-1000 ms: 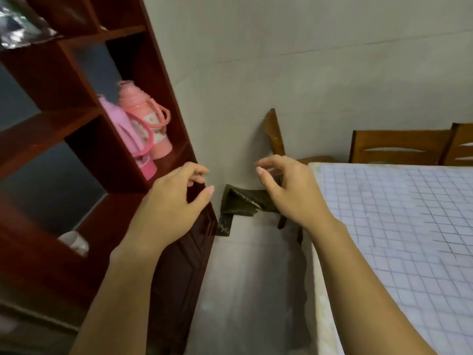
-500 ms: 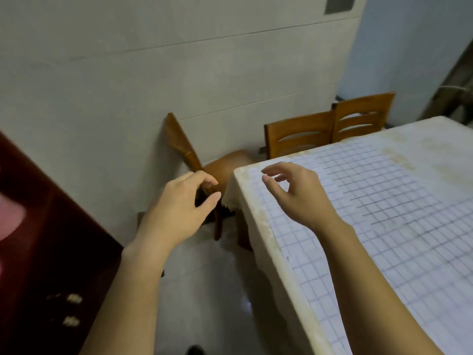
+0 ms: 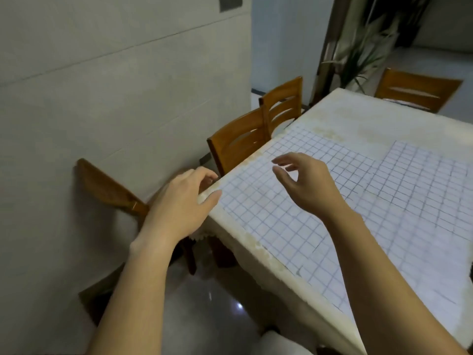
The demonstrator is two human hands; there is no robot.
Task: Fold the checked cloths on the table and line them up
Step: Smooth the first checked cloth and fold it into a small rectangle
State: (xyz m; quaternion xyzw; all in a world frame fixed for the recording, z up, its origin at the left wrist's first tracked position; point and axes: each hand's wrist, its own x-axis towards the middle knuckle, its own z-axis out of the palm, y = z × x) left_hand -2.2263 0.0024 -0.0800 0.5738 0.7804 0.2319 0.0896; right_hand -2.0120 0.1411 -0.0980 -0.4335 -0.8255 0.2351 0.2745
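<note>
- The bench (image 3: pixel 384 116) is rectangular and draped in a cream tablecloth (image 3: pixel 268 267). It looks soft and a bit blotchy, with a little lacy trim hanging off the near corner.
- The near checked cloth (image 3: pixel 268 219) is thin white fabric printed with a fine blue-grey grid. It lies flat and unfolded right at that corner of the bench.
- The second checked cloth (image 3: pixel 425 190) has the same grid and is also flat. It sits just beside the first one, further along to the right. I honestly can't tell whether the edges overlap.
- The left hand (image 3: pixel 179 203) hangs at the bench corner with its fingers loosely curled and nothing in it. The thumb is right at the edge of the near checked cloth, and I can't say if it's actually touching.
- The right hand (image 3: pixel 307 185) hovers over the near checked cloth. It's relaxed, with thumb and fingers apart and nothing in its grasp.
- Two orange-brown wooden chairs with slatted backs (image 3: pixel 238 142) are tucked along the far side, by the pale grey tiled wall (image 3: pixel 128 85).
- A third wooden chair (image 3: pixel 419 89) stands at the far end, and another wooden chair (image 3: pixel 107 185) is at the near end, close to the wall.
- There's a spiky green plant (image 3: pixel 358 55) in the back, pretty blurry.
- The glossy grey floor (image 3: pixel 210 316) is smooth enough to reflect a spot of light.
</note>
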